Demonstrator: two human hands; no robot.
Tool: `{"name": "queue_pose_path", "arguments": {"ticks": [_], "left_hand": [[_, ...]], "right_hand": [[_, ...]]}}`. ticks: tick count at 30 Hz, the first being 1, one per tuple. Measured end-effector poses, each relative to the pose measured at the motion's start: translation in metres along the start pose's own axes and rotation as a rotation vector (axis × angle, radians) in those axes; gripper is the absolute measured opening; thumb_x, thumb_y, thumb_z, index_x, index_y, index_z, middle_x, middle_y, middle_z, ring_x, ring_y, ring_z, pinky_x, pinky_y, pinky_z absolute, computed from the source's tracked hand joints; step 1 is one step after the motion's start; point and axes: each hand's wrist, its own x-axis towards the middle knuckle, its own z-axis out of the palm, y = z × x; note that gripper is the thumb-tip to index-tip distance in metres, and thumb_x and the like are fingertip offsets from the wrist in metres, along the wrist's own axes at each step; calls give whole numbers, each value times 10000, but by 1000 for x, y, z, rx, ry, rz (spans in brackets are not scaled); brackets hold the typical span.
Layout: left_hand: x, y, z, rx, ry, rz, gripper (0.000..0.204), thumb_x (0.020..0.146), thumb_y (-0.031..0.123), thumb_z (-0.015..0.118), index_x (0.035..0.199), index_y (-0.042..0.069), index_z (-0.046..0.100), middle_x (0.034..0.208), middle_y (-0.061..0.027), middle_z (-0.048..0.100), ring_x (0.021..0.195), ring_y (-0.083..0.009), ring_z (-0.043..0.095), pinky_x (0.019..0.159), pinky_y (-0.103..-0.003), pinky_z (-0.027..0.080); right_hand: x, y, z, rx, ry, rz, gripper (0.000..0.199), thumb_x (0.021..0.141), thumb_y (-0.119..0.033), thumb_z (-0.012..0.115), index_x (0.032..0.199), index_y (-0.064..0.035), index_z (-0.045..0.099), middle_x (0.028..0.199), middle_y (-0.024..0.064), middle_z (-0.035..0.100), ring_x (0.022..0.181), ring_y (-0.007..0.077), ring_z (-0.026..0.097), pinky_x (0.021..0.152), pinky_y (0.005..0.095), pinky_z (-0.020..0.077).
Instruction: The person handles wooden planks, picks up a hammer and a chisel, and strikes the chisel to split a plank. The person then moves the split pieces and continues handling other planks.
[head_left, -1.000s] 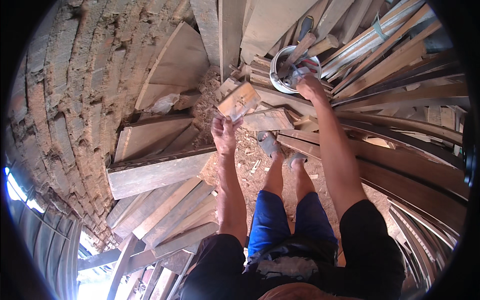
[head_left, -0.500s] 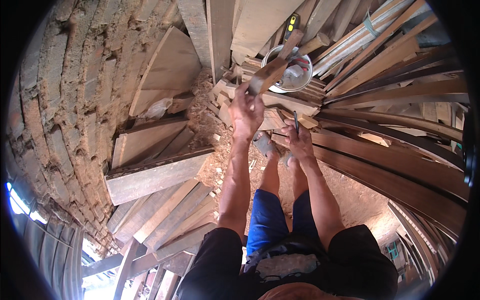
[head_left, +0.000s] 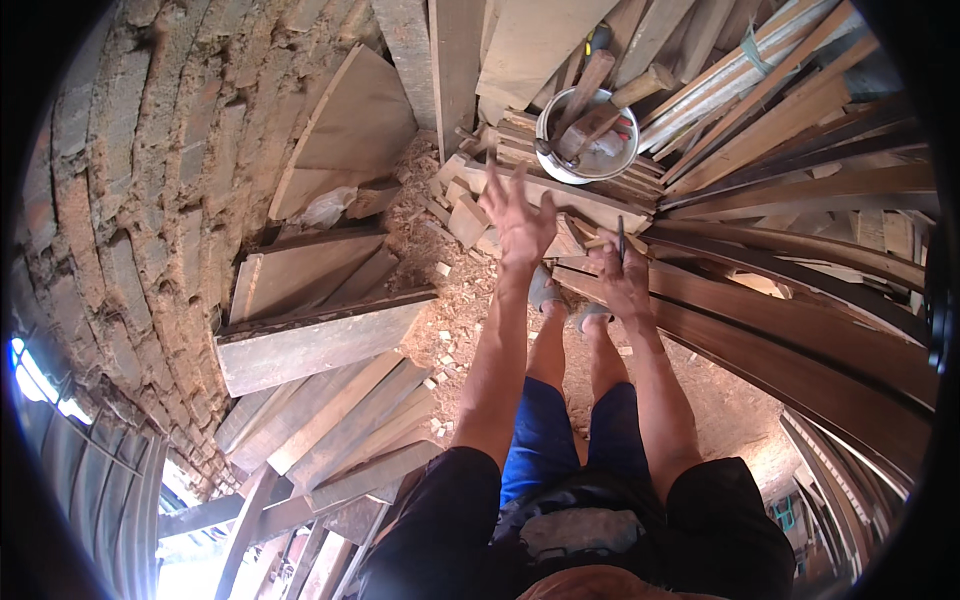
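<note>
My left hand point(head_left: 518, 222) is held out with its fingers spread and nothing in it. Just in front of it lie small wooden blocks point(head_left: 467, 220) and a pale board point(head_left: 560, 195). A white bucket point(head_left: 548, 125) stands beyond, to the right of that hand. Wooden handles point(head_left: 590, 78) stick up out of it, and a brown wooden piece point(head_left: 590, 128) rests inside. My right hand point(head_left: 625, 283) is closed around a thin dark pencil point(head_left: 620, 238), which points upward. Below that hand are long dark planks point(head_left: 720, 305); whether it touches them I cannot tell.
Long boards point(head_left: 800, 190) fan out on the right. A rough brick wall point(head_left: 150, 200) rises on the left, with stacked timber point(head_left: 320, 345) beside it. Wood chips and shavings point(head_left: 455, 320) cover the ground around my feet. Upright planks point(head_left: 455, 70) stand at the back.
My left hand has let go of a brown wooden piece, which appears to be in the bucket now, and its fingers have spread. The right hand still holds the pencil.
</note>
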Motion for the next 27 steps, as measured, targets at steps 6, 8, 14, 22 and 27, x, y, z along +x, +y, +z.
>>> {"name": "queue_pose_path", "arguments": {"ticks": [6, 8, 14, 22, 27], "left_hand": [[-47, -135, 13, 74, -159, -117, 455, 830, 231, 704, 1257, 127, 585, 1321, -172, 568, 1290, -351, 482, 1116, -549, 293], [-48, -174, 14, 74, -240, -147, 573, 838, 321, 679, 1349, 122, 512, 1414, -215, 490, 1377, -368, 391, 1151, -542, 249], [7, -199, 3, 60, -299, -160, 618, 865, 355, 616, 1392, 71, 463, 1369, -240, 529, 1300, -405, 476, 1109, -494, 357], [90, -203, 20, 258, -320, -297, 648, 881, 412, 571, 1447, 136, 416, 1387, -234, 521, 1298, -412, 486, 1115, -477, 364], [132, -219, 47, 278, -380, -257, 695, 895, 356, 520, 1510, 101, 319, 1455, -232, 475, 1348, -409, 448, 1147, -451, 353]], "right_hand": [[8, -21, 26, -397, 91, -180, 319, 996, -380, 577, 1076, -95, 698, 802, 118, 688, 697, 251, 654, 671, 373, 524], [8, -8, 43, -553, -1, -122, 304, 982, -369, 592, 1057, -92, 692, 787, 135, 686, 702, 286, 661, 679, 394, 530], [55, 10, 88, -931, -65, -464, 290, 896, -308, 697, 1081, -85, 686, 886, 123, 656, 853, 270, 631, 655, 445, 451], [158, 45, 148, -935, -67, -794, 446, 850, -216, 682, 1267, -83, 596, 1187, 177, 623, 1123, 328, 567, 983, 453, 426], [203, 94, 177, -918, 31, -906, 512, 836, -260, 700, 1298, -88, 563, 1246, 129, 615, 1187, 303, 527, 1038, 421, 395]]}}
